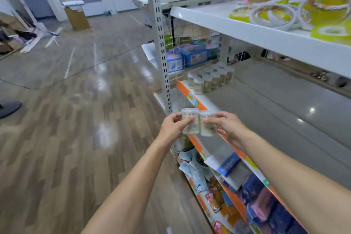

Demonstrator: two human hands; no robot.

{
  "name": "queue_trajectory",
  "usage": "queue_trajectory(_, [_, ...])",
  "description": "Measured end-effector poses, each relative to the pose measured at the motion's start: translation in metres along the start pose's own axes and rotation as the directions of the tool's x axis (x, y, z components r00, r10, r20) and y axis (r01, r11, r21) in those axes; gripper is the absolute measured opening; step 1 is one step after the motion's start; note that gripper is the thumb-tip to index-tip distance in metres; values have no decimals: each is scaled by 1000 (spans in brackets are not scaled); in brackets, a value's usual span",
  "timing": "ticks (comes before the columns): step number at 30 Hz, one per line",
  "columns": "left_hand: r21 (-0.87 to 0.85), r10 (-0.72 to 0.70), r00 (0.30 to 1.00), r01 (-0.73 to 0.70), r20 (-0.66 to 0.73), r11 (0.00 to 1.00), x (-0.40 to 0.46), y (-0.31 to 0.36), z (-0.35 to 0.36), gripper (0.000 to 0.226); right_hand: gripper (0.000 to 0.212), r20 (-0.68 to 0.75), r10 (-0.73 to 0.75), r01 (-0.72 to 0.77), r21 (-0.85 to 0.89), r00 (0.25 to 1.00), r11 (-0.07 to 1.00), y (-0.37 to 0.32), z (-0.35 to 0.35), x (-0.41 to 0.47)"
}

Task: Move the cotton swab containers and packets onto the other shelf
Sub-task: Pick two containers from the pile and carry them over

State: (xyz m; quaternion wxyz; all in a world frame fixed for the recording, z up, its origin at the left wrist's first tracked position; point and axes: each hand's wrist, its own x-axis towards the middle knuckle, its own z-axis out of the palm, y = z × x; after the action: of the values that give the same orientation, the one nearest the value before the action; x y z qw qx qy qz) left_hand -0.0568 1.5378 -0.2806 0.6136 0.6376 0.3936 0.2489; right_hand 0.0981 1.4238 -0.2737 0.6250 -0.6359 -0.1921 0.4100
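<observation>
Left hand (pixel 175 126) and right hand (pixel 226 126) fingers each grip 1 swab container (pixel 190 121), side by side.

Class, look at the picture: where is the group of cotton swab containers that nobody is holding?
In the head view, the containers stand clustered at the left end of the middle shelf, beside the wire grid and beyond both hands.
</observation>
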Motion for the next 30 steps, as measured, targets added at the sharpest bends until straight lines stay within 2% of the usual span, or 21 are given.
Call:
queue_trajectory(3, [23,40,999,-41,14,999,36,8,9,39,38,-48,-16,17,26,999,1000,-12,-8,28])
queue_trajectory(8, [106,85,991,-96,99,990,91,12,26,44,32,-130,-58,51,-55,990,997,-23,-29,68])
queue_trajectory(11, [206,132,976,-167,172,964,124,18,41,44,11,-199,-89,70,-102,976,992,-27,-41,86])
queue_trajectory(14, [306,190,945,-269,265,913,160,30,57,39,17,-300,-118,92,-99,947,991,-31,-53,109])
queue_trajectory(17, [348,249,865,-417,435,840,200,44,72,50,9,-371,-111,104,-38,922,994,-33,-61,128])
queue_trajectory(20, [326,329,741,-586,585,742,234,60,88,51,15,-451,-121,133,-4,884,991,-32,-67,141])
queue_trajectory(22, [308,391,657,-691,644,654,252,66,99,46,16,-511,-120,149,16,851,989,-32,-70,145])
queue_trajectory(27, [336,362,514,-826,778,452,290,77,133,49,16,-640,-97,174,57,762,983,-24,-72,149])
queue_trajectory(30, [291,411,415,-897,812,332,312,88,147,49,17,-669,-102,159,25,737,987,-22,-75,154])
